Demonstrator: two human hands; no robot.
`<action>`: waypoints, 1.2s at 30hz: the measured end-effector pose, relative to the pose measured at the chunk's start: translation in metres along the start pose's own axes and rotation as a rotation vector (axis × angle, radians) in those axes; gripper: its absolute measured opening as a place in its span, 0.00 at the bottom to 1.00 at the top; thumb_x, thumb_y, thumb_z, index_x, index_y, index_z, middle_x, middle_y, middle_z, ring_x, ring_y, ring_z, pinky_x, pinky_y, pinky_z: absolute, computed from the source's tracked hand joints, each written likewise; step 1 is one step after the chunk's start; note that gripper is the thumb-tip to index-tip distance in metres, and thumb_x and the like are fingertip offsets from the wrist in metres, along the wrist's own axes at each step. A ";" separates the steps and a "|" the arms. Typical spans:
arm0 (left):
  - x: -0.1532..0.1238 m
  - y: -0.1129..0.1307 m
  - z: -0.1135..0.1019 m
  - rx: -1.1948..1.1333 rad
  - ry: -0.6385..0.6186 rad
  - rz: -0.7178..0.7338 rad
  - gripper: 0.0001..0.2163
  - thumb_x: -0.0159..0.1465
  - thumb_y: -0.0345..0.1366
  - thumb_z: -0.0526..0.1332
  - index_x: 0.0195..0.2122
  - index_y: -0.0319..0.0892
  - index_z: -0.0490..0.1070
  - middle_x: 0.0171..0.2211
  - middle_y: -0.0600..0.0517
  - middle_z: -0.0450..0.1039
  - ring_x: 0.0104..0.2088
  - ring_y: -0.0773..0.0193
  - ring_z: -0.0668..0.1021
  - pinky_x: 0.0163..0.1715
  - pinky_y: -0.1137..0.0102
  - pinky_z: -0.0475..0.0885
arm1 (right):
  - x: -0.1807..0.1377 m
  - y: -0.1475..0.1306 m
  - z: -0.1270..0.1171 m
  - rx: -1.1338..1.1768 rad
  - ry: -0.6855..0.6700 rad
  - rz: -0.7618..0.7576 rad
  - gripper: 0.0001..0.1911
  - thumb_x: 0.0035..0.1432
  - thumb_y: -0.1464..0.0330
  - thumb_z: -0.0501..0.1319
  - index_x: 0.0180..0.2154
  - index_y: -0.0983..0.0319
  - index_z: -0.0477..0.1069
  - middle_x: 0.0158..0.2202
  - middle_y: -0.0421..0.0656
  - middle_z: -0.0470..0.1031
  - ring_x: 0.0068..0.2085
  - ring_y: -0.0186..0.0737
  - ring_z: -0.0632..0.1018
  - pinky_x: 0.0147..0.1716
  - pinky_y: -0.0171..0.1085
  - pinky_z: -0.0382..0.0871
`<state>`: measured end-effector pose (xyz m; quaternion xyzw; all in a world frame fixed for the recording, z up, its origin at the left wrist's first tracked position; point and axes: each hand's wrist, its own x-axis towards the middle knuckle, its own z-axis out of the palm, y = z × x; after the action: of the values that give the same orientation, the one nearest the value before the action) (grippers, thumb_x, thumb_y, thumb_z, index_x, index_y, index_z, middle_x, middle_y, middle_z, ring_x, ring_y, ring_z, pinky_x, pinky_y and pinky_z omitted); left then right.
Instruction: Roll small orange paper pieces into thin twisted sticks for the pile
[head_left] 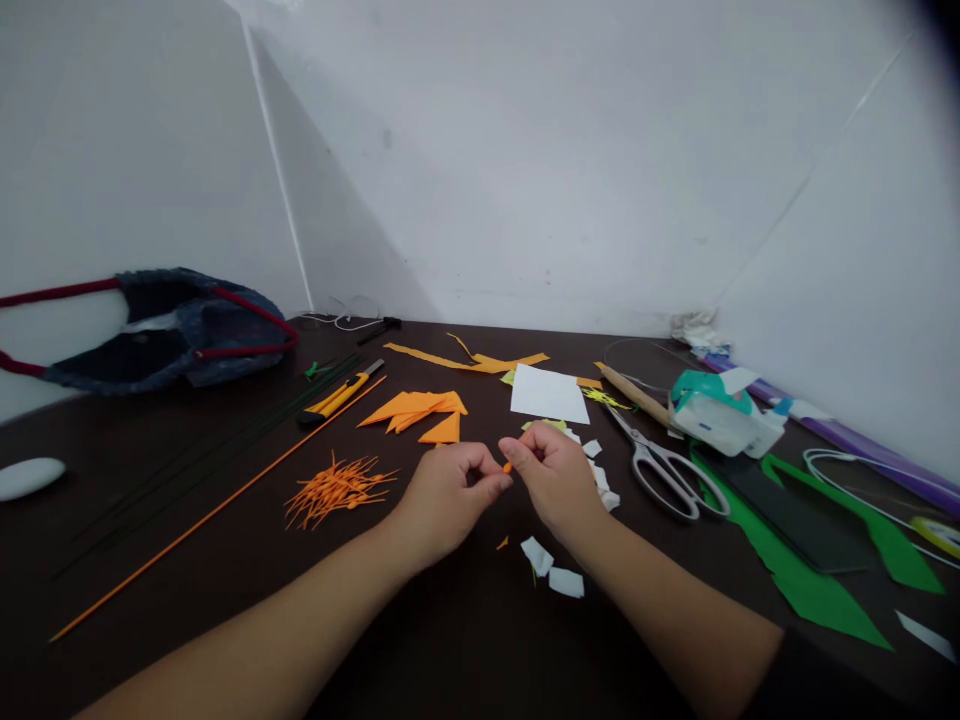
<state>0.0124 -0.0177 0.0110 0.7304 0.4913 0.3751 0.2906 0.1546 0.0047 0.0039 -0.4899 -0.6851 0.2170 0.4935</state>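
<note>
My left hand (pixel 454 498) and my right hand (pixel 555 475) meet at the middle of the dark table, fingertips almost touching. Between them is a small orange twist of paper (pixel 508 467), pinched by the thumb and finger of each hand; most of it is hidden. Left of my left hand lies a pile of thin orange paper strands (pixel 339 492) with small thicker bits. Beyond it are several cut orange paper pieces (pixel 412 408). Small white paper scraps (pixel 566 582) and a tiny orange scrap (pixel 502 543) lie just below my hands.
Scissors (pixel 667 470) lie to the right, by green paper (pixel 817 590) and a dark phone-like slab (pixel 795 515). A yellow cutter (pixel 337 395) and a long orange stick (pixel 225 505) are on the left. A white sheet (pixel 547 393) and orange strips (pixel 465 360) lie behind.
</note>
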 end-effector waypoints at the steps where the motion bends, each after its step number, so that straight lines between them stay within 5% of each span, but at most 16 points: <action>1: 0.000 0.000 0.000 0.161 0.034 0.092 0.08 0.56 0.33 0.56 0.20 0.41 0.63 0.21 0.55 0.65 0.24 0.66 0.66 0.28 0.69 0.60 | -0.001 0.000 0.002 -0.006 0.001 0.031 0.16 0.51 0.63 0.57 0.16 0.61 0.57 0.17 0.36 0.58 0.22 0.32 0.61 0.23 0.34 0.54; 5: -0.002 -0.001 0.003 0.685 0.141 0.436 0.11 0.60 0.29 0.50 0.23 0.42 0.66 0.23 0.51 0.67 0.29 0.61 0.66 0.40 0.61 0.59 | -0.002 0.001 0.008 -0.028 0.007 0.112 0.18 0.51 0.61 0.57 0.16 0.60 0.55 0.16 0.35 0.56 0.21 0.33 0.59 0.22 0.34 0.53; 8: 0.000 -0.003 0.005 0.767 0.165 0.451 0.11 0.59 0.28 0.49 0.25 0.43 0.68 0.24 0.50 0.68 0.31 0.59 0.67 0.44 0.58 0.55 | 0.000 0.003 0.010 -0.049 0.030 0.161 0.19 0.50 0.60 0.58 0.15 0.60 0.55 0.15 0.35 0.55 0.21 0.33 0.57 0.22 0.35 0.51; 11: 0.003 -0.005 0.004 0.524 0.135 0.252 0.10 0.58 0.32 0.53 0.20 0.42 0.65 0.22 0.52 0.66 0.28 0.62 0.67 0.37 0.63 0.59 | 0.001 0.006 0.008 0.100 -0.041 0.223 0.17 0.49 0.59 0.59 0.16 0.61 0.60 0.16 0.36 0.59 0.21 0.33 0.59 0.22 0.35 0.52; 15: 0.005 -0.005 -0.001 -0.046 0.051 -0.151 0.09 0.54 0.36 0.59 0.18 0.41 0.62 0.18 0.57 0.62 0.21 0.68 0.64 0.24 0.71 0.57 | 0.003 0.010 0.000 0.523 -0.260 0.221 0.08 0.49 0.63 0.59 0.30 0.61 0.72 0.28 0.40 0.71 0.27 0.33 0.67 0.30 0.35 0.60; 20: 0.003 -0.006 -0.002 -0.508 -0.080 -0.195 0.08 0.52 0.34 0.61 0.18 0.40 0.65 0.18 0.56 0.66 0.24 0.69 0.66 0.29 0.71 0.60 | 0.004 0.011 -0.003 0.687 -0.282 0.158 0.02 0.45 0.69 0.63 0.27 0.59 0.74 0.32 0.40 0.73 0.36 0.36 0.70 0.39 0.38 0.61; 25: 0.002 -0.007 0.000 -0.676 -0.184 -0.229 0.08 0.52 0.34 0.62 0.19 0.39 0.66 0.18 0.56 0.67 0.24 0.69 0.67 0.29 0.71 0.60 | 0.003 0.012 -0.003 0.736 -0.335 0.200 0.04 0.45 0.68 0.63 0.24 0.60 0.69 0.26 0.38 0.68 0.30 0.34 0.68 0.33 0.36 0.62; 31: 0.002 -0.004 -0.002 -0.306 -0.086 -0.122 0.08 0.54 0.36 0.59 0.20 0.41 0.64 0.20 0.56 0.64 0.23 0.68 0.64 0.27 0.71 0.58 | 0.002 0.010 -0.001 0.706 -0.307 0.250 0.09 0.46 0.67 0.63 0.22 0.61 0.63 0.22 0.36 0.62 0.25 0.32 0.63 0.27 0.34 0.58; 36: 0.005 -0.004 -0.001 0.306 0.087 0.230 0.10 0.54 0.31 0.56 0.17 0.42 0.59 0.20 0.56 0.61 0.26 0.65 0.64 0.31 0.68 0.58 | -0.003 0.005 0.010 0.721 -0.218 0.299 0.09 0.48 0.66 0.60 0.22 0.61 0.62 0.21 0.36 0.61 0.24 0.32 0.62 0.27 0.35 0.58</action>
<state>0.0105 -0.0111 0.0102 0.8005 0.4679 0.3581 0.1098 0.1478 0.0056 -0.0055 -0.3538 -0.5345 0.5635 0.5211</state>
